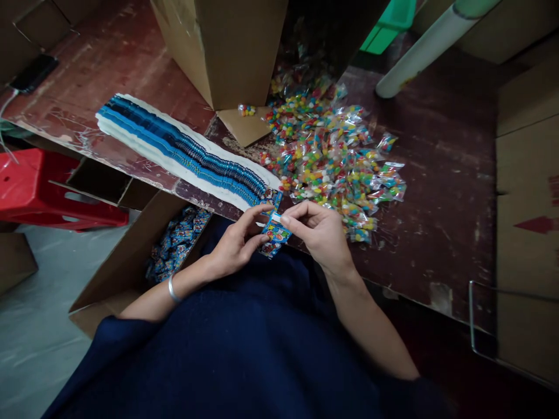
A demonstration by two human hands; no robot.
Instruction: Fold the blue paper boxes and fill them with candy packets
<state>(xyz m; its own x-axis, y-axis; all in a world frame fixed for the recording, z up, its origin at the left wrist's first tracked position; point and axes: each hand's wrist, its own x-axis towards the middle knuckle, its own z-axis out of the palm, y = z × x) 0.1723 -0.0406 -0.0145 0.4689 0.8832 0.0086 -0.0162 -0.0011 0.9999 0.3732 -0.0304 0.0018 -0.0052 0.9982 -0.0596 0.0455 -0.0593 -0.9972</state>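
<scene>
A small blue packet with colourful cartoon print (pixel 279 234) is at the table's front edge, between my two hands. My left hand (pixel 231 247) holds it from the left, thumb and fingers at its side. The thumb and forefinger of my right hand (pixel 325 235) pinch its white end or flap. Whether anything is inside the packet is hidden. Just behind my hands begins a long row of overlapping blue-and-white printed packets (pixel 187 151), running to the far left. To the right of the row lies a heap of small clear bags of multicoloured jelly beans (pixel 332 163).
An open cardboard box (pixel 117 256) with several blue packets (pixel 179 238) stands below the table edge at left. A red stool (pixel 52 192) is beyond it. On the table stand a tall carton (pixel 240 52), a phone (pixel 35 74) and a white pole (pixel 419 55).
</scene>
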